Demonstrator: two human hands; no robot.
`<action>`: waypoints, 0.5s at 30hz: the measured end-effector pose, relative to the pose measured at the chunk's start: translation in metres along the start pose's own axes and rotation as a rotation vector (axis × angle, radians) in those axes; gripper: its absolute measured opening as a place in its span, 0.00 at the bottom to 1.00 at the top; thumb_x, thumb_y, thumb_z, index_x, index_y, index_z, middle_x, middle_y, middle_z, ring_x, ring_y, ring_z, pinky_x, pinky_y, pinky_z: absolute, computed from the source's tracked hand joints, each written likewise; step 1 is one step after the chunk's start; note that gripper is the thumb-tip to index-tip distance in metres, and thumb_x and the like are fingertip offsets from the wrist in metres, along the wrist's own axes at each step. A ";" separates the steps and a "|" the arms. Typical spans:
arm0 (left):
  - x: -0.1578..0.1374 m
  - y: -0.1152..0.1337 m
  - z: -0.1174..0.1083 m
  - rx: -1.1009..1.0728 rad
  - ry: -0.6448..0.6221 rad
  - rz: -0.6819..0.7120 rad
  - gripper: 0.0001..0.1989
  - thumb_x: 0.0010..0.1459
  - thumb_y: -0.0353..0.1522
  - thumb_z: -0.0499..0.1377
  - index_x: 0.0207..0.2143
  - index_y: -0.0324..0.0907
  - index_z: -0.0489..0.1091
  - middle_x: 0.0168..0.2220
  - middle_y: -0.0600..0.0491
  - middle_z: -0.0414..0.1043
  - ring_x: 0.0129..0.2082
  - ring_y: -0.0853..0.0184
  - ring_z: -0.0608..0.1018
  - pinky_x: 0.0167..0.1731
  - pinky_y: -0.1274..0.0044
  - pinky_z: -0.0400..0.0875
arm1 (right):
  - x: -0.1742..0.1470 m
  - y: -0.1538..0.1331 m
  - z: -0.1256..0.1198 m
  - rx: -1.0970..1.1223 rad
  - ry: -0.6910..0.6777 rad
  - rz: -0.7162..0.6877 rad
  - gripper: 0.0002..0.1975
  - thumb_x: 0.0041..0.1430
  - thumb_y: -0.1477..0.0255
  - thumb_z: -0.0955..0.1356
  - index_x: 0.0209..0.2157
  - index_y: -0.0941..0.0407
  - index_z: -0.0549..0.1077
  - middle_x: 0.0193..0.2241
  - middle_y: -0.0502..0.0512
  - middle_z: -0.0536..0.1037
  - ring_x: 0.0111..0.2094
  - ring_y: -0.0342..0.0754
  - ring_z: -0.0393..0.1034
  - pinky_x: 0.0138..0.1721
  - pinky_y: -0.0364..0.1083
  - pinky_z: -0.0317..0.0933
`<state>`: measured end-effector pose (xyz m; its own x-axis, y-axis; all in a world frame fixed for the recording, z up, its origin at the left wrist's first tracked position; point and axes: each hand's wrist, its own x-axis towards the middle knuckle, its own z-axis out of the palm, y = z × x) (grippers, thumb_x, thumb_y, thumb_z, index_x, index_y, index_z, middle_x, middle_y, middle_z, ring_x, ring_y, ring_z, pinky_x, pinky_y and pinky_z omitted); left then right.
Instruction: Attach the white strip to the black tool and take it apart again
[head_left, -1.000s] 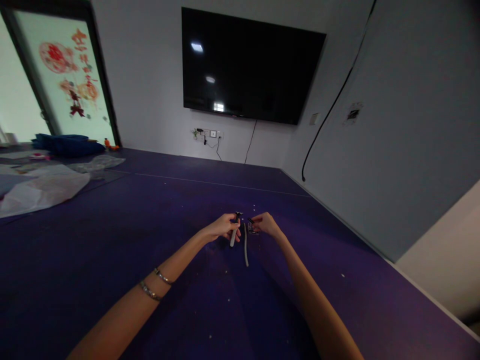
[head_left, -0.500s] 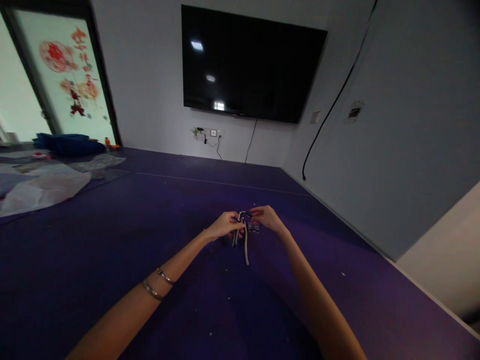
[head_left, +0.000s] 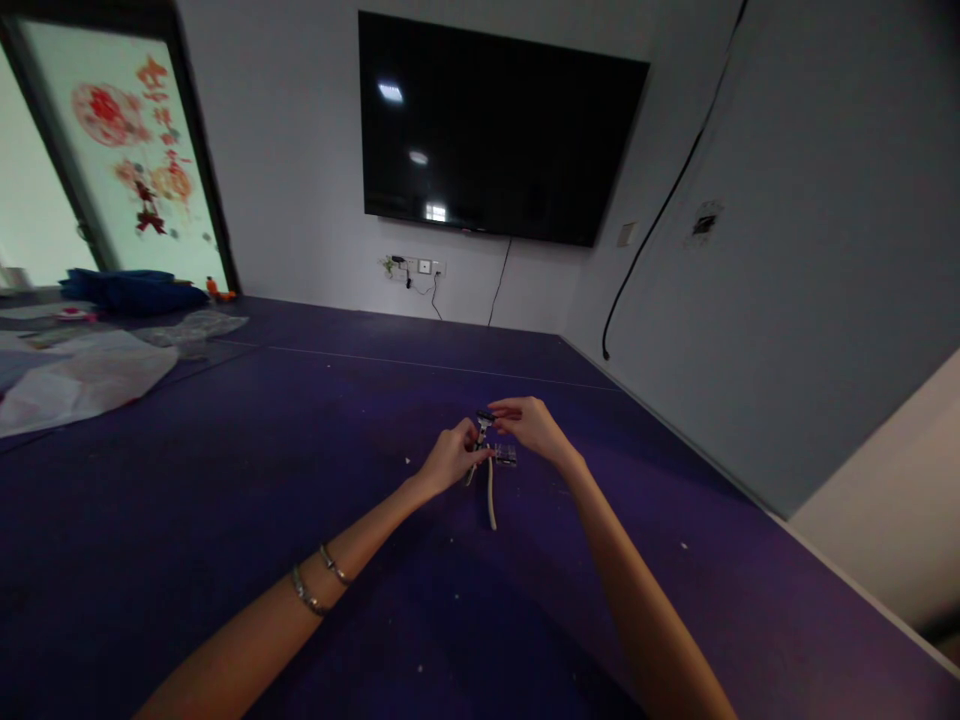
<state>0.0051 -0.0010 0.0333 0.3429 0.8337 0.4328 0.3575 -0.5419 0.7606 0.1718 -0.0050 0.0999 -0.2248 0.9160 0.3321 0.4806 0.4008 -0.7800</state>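
My left hand (head_left: 448, 458) is closed on a small T-shaped piece (head_left: 484, 422) with a dark top and a pale, silvery stem. The piece points up from between its thumb and fingers. My right hand (head_left: 529, 422) is at the dark top, fingers bent and fingertips at its right end; whether they grip it I cannot tell. A thin cream-coloured strip (head_left: 492, 500) hangs or lies just below my left fingertips, and a shorter pale end (head_left: 471, 475) shows under that hand. Beside them, a small clear case (head_left: 506, 456) with dark parts sits on the purple surface (head_left: 375, 600).
White and clear plastic sheets (head_left: 97, 375) lie at the left, with a dark blue cloth bundle (head_left: 131, 290) and a small orange object (head_left: 217, 291) behind. A black cable (head_left: 660, 210) hangs along the right wall. A television (head_left: 502, 130) is mounted on the far wall.
The piece in my left hand has turned from a curved, sideways pose to standing up with its dark top highest. My right hand has shifted slightly up and left.
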 end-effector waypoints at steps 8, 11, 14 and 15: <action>0.001 -0.002 0.001 0.036 0.043 0.039 0.16 0.48 0.41 0.60 0.27 0.42 0.57 0.20 0.59 0.65 0.21 0.71 0.69 0.21 0.80 0.56 | -0.002 -0.004 0.001 0.019 -0.024 -0.074 0.17 0.47 0.84 0.64 0.40 0.61 0.74 0.34 0.57 0.78 0.34 0.45 0.73 0.34 0.43 0.69; 0.001 -0.003 0.002 0.019 0.039 0.034 0.15 0.48 0.40 0.60 0.27 0.42 0.57 0.20 0.59 0.65 0.21 0.71 0.69 0.21 0.80 0.57 | -0.002 -0.004 0.001 0.032 -0.030 -0.093 0.17 0.47 0.83 0.65 0.40 0.60 0.75 0.34 0.58 0.78 0.34 0.46 0.73 0.34 0.44 0.69; 0.002 -0.003 0.003 0.013 0.036 0.035 0.14 0.48 0.40 0.60 0.27 0.42 0.58 0.20 0.59 0.65 0.20 0.71 0.69 0.21 0.80 0.57 | -0.002 -0.003 0.000 0.042 -0.036 -0.109 0.17 0.47 0.83 0.65 0.40 0.60 0.75 0.34 0.58 0.78 0.34 0.47 0.73 0.35 0.46 0.68; 0.002 -0.003 0.002 0.010 0.038 0.034 0.14 0.48 0.40 0.60 0.27 0.42 0.58 0.20 0.59 0.65 0.20 0.71 0.69 0.21 0.80 0.57 | -0.002 -0.003 0.000 0.042 -0.040 -0.116 0.17 0.46 0.83 0.65 0.40 0.59 0.75 0.34 0.58 0.78 0.35 0.47 0.73 0.35 0.46 0.68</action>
<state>0.0068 0.0016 0.0306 0.3220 0.8181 0.4764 0.3552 -0.5708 0.7402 0.1709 -0.0078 0.1012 -0.3106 0.8618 0.4010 0.4137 0.5023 -0.7593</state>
